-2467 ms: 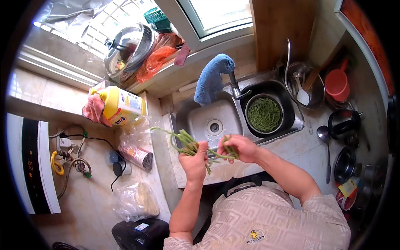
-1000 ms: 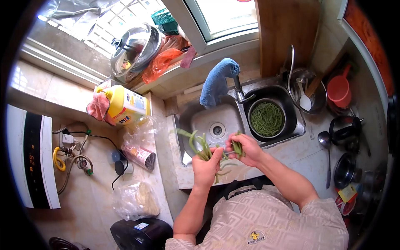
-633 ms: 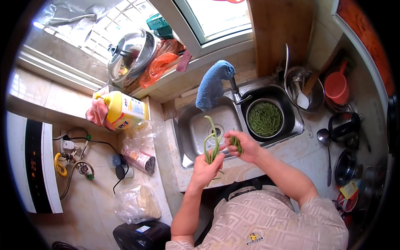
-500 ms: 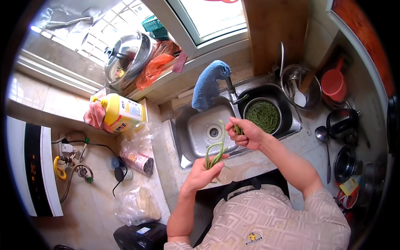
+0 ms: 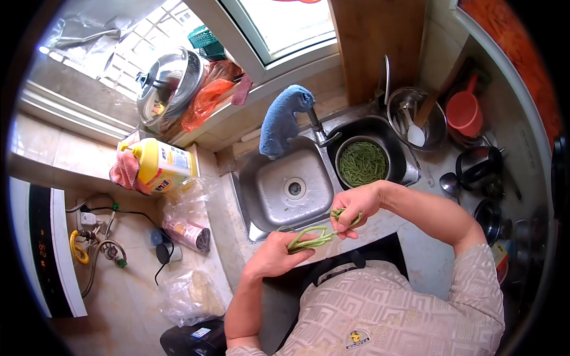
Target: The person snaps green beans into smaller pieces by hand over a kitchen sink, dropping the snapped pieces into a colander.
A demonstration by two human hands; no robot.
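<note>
Long green beans lie bunched in my left hand, its thumb closed over them in front of the sink. My right hand is just to the right, closed around a few shorter green bean pieces that stick out between the fingers. The two hands are close together, and bean ends reach from the left hand toward the right fingertips. Beyond my right hand, a round metal bowl holding many cut green beans stands in the right sink basin. The left basin has a drain in its middle.
A blue cloth hangs over the faucet. To the right stand a metal bowl of utensils, a red dipper and dark pots. On the left are a yellow jug, a rolled plastic pack and a clear bag.
My right hand has come down and away from the bowl, nearer my left hand. The beans in my left hand have swung from upright to pointing right. The view has shifted slightly.
</note>
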